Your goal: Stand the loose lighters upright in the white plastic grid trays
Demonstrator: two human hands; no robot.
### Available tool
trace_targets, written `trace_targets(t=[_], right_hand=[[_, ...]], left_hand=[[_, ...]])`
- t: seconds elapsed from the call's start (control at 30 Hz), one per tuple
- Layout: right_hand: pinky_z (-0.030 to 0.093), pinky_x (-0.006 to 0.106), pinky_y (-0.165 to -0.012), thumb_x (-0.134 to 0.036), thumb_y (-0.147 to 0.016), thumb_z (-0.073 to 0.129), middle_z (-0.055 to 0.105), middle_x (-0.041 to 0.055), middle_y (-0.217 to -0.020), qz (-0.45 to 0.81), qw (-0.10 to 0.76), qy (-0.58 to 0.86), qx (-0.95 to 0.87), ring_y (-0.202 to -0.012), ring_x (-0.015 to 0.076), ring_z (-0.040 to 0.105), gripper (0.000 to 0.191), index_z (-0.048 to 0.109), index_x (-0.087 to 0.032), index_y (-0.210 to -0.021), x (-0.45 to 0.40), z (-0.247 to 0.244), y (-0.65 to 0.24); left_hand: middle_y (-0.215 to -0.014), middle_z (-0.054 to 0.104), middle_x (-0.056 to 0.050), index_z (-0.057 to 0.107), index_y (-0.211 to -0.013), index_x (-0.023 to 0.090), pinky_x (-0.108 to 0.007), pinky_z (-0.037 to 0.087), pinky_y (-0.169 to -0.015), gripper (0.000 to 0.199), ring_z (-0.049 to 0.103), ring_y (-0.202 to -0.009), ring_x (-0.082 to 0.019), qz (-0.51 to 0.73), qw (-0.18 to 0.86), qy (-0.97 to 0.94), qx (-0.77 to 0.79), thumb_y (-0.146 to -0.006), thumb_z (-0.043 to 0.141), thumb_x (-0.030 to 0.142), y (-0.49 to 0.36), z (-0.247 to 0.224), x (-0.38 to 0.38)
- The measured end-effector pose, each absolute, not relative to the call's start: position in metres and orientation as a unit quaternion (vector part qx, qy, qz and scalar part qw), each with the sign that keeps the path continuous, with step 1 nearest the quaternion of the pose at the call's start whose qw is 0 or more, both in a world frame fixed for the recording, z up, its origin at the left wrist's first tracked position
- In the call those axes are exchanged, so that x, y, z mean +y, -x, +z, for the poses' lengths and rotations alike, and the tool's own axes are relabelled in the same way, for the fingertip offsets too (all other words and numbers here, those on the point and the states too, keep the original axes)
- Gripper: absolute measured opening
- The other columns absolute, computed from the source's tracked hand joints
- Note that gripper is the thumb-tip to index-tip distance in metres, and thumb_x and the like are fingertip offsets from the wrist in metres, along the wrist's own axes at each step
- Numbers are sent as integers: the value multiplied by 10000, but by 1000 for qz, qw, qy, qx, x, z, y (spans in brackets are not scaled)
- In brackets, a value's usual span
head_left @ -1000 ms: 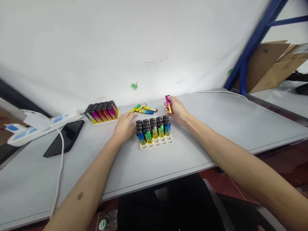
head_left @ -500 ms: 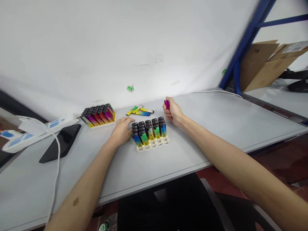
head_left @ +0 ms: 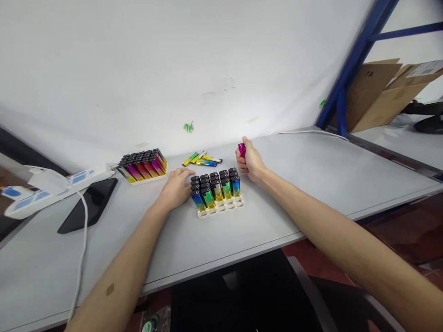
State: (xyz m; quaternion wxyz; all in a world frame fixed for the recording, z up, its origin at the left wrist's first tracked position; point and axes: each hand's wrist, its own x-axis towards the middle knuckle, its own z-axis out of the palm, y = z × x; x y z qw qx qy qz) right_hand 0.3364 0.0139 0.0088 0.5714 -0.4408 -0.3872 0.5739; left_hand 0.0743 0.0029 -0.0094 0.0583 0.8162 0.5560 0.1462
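My right hand [head_left: 249, 161] is closed around a magenta lighter [head_left: 242, 149], held above the table to the right of a white tray [head_left: 221, 208]. Several blue, green and yellow lighters [head_left: 208, 198] with black tops stand in that tray, and some holes along its front show no lighter. My left hand [head_left: 175, 186] rests on the table against the tray's left side, fingers loosely extended, with no object visible in it. Behind the tray a few loose yellow, green and blue lighters [head_left: 206, 163] lie flat.
A second tray [head_left: 149, 180] of red and purple lighters stands at the back left. Further left are a black phone [head_left: 88, 205], a white power strip [head_left: 74, 180] and a white cable [head_left: 83, 249]. Cardboard boxes [head_left: 384, 99] stand behind a blue frame [head_left: 341, 103].
My right thumb has risen slightly off the top of the magenta lighter. The whole view has shifted a little; my left hand still rests beside the tray.
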Motion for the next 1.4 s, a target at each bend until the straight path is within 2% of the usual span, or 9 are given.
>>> trace_targets(t=[0.2,0.4,0.5,0.67,0.87,1.0,1.17,1.27,1.4], right_hand=[[87,223,-367,-387,-947,371,238,-86,-452,564,578,440,-392,-378,75,127,375,382,-227,-608,15,9,-337],[105,218,-371,-502,-982,371,246,-91,-480,562,573,457,-384,-383,72,143,435,412,-225,-649,15,7,-337],[166,220,-373,-567,-995,347,326,-72,-534,547,567,459,-411,-388,78,231,469,486,-218,-715,15,5,-336],[408,233,-507,-326,-978,461,586,-4,-805,398,547,492,-548,-521,87,507,213,593,-202,-865,12,8,-335],[384,242,-540,-373,-1028,410,591,15,-823,387,571,462,-558,-573,93,459,326,650,-190,-903,-2,33,-341],[425,223,-594,-355,-1000,536,567,9,-817,437,595,419,-529,-660,95,530,214,658,-199,-921,-23,55,-347],[468,208,-601,-266,-871,723,585,-15,-777,421,557,400,-594,-757,121,618,82,667,-221,-911,-60,73,-347],[522,245,-624,-225,-841,737,621,-10,-764,411,495,387,-660,-779,154,656,64,674,-228,-854,-80,78,-344],[567,332,-671,-245,-799,777,686,24,-841,353,410,396,-742,-809,219,679,95,684,-244,-814,-94,76,-337]], left_hand=[[-1383,591,-175,636,-1275,123,-425,380,-1159,496,495,-1345,-300,145,68,-814,559,-803,521,221,-74,-9,4],[-1375,601,-170,635,-1268,136,-424,399,-1143,486,511,-1333,-293,149,59,-815,556,-806,501,205,-74,-9,3],[-1371,604,-176,640,-1266,130,-415,409,-1136,487,519,-1330,-295,148,55,-813,560,-805,500,205,-75,-9,2],[-1369,607,-171,640,-1270,136,-419,413,-1127,482,511,-1327,-297,150,58,-815,557,-814,502,211,-75,-9,2],[-1378,596,-157,626,-1298,130,-397,394,-1136,476,502,-1321,-289,133,60,-809,570,-842,510,201,-80,-6,-2],[-1313,624,-153,652,-1236,161,-460,443,-1064,371,513,-1253,-329,136,0,-786,603,-927,467,251,-89,-6,-3],[-1269,616,-157,639,-1256,189,-492,436,-1047,386,502,-1238,-344,155,-115,-781,595,-989,402,333,-101,-10,11],[-1434,538,-162,547,-1414,170,-502,380,-1120,489,447,-1339,-355,156,-117,-797,572,-966,460,347,-107,-10,26],[-1650,345,-89,412,-1544,244,-582,156,-1247,634,227,-1531,-371,119,-58,-840,526,-929,543,321,-113,-10,49]])
